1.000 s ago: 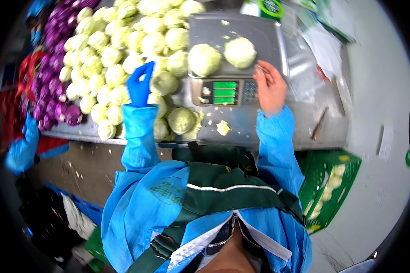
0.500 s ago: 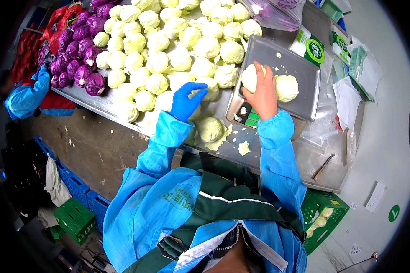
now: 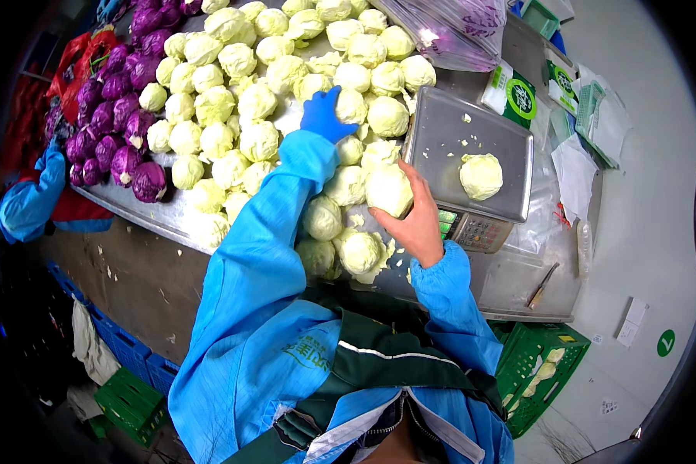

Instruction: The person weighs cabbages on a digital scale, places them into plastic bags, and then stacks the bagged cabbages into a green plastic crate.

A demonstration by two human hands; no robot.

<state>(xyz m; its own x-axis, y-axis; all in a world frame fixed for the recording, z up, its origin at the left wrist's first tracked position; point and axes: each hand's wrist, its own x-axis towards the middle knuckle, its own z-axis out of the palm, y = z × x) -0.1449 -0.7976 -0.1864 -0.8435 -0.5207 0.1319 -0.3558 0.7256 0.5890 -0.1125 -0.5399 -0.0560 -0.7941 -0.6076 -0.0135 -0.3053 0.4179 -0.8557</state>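
My right hand [image 3: 416, 223], bare, is wrapped round a pale green cabbage [image 3: 389, 191] beside the scale's left edge. In a blue glove, my left hand [image 3: 326, 116] reaches into the pile, its thumb and fingers spanning another pale cabbage [image 3: 351, 106]; part of its grip is hidden. A single cabbage [image 3: 481, 176] sits on the metal pan [image 3: 441, 147] of the weighing scale, among small leaf scraps. Close to my body, a cabbage with loose leaves [image 3: 360, 252] rests on the metal table.
Purple cabbages [image 3: 125, 165] are heaped at the left, near another person's blue sleeve [image 3: 35, 193]. A knife [image 3: 544, 286] lies on the table's right side. Plastic bags [image 3: 448, 35] and green-white packages [image 3: 510, 94] are at the back right. A green crate [image 3: 545, 371] stands below.
My right hand has carried a cabbage off the scale pan to the left, towards the pile. My left hand has reached farther forward, onto another cabbage. The view has shifted slightly.
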